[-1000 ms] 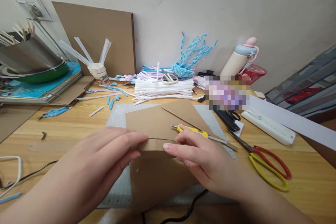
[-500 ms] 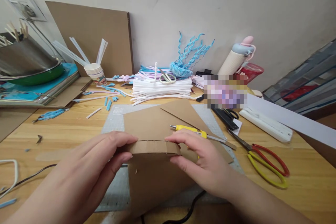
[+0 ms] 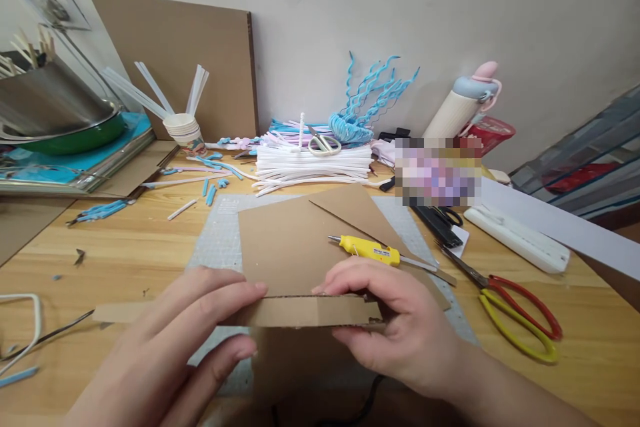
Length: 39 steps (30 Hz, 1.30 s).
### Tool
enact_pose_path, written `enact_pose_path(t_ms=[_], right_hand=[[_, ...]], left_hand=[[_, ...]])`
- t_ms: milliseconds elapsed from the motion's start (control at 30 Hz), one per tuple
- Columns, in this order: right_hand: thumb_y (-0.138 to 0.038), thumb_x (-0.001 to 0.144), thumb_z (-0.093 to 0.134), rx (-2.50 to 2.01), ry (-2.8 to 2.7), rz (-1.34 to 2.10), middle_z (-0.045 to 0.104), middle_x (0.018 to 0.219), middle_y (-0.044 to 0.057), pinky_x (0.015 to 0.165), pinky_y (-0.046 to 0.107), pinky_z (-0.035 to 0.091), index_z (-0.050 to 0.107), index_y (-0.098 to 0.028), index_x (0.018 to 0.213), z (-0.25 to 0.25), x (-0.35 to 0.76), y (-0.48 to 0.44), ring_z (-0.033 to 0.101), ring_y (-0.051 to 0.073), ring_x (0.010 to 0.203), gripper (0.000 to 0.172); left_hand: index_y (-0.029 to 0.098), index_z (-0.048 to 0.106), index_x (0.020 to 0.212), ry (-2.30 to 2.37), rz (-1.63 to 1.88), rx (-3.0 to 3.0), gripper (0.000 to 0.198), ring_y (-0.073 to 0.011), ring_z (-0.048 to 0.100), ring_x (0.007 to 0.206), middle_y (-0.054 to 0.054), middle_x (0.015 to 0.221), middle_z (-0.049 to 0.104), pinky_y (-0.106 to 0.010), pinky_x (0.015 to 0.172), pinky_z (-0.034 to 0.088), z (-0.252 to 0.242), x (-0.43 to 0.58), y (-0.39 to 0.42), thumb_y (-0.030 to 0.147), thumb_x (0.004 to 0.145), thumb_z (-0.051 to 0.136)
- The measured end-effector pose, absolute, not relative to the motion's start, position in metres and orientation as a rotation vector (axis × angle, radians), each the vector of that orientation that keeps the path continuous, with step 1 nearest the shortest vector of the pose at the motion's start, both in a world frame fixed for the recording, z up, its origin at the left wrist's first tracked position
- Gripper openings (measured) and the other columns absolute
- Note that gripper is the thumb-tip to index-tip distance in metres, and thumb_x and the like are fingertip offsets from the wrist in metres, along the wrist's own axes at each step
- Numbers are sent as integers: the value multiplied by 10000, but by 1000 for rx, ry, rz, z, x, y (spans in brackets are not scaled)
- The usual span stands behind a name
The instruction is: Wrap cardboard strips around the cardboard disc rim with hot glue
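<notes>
cardboard strip [image 3: 300,311] held lengthwise, right end pinched

position: over the cardboard sheet [image 3: 285,240], near the middle of the tabletop's [image 3: 125,253] near edge; long axis left to right, roughly parallel with that edge. right hand [image 3: 407,320]: at the strip's right end, fingers above, thumb below, closed on it. left hand [image 3: 175,330]: fingertips at the upper edge, thumb clear below the lower; part spread, strip extending leftward past it. markings: yellow glue gun [image 3: 370,250], beyond the right hand, labelled, too small to read. paper cups [image 3: 183,127], towards the far edge: printed, no legible wording.
</notes>
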State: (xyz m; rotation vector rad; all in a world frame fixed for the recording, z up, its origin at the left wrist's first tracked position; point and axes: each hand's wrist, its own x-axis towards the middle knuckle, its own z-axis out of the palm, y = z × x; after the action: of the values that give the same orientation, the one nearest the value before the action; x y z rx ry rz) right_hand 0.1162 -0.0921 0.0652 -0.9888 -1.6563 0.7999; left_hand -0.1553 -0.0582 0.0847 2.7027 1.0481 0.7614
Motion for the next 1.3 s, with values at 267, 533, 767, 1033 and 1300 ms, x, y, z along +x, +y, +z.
enact_pose_path(t_ms=[267,533,767,1033,1300], right_hand=[[-57,753,778,-940,-1694,830,780,976,37,822,234,597,705,-229,1023,62,117,-93,748,150,900,328],[-55,733,806,-946,-1700,794,784,964,36,829,214,593,709,-222,1014,62,118,-91,753,142,893,341],[-59,733,812,-952,-1691,820,791,969,42,821,249,608,714,-226,1012,63,117,-92,757,159,898,339],[-71,759,782,-957,-1700,818,797,951,48,787,303,629,712,-239,1001,65,118,-89,762,192,875,302],[-59,758,782,-960,-1709,805,799,958,43,802,293,622,714,-244,1011,63,118,-90,761,187,881,321]], left_hand=[[258,613,1207,981,852,2643,225,-110,667,917,-15,1036,657,-147,786,538,94,-157,-62,272,996,535],[255,614,1187,991,861,2668,213,-101,672,924,-8,1051,653,-130,804,546,86,-157,-58,257,983,552],[272,624,1177,996,918,2602,205,-108,688,948,-3,1068,665,-135,796,564,82,-153,-58,252,993,535],[301,652,1175,1014,922,2556,223,-126,709,947,3,1078,694,-147,800,583,86,-153,-57,274,964,583],[298,646,1161,1033,909,2571,204,-108,701,966,14,1097,684,-129,846,568,84,-154,-57,283,965,592]])
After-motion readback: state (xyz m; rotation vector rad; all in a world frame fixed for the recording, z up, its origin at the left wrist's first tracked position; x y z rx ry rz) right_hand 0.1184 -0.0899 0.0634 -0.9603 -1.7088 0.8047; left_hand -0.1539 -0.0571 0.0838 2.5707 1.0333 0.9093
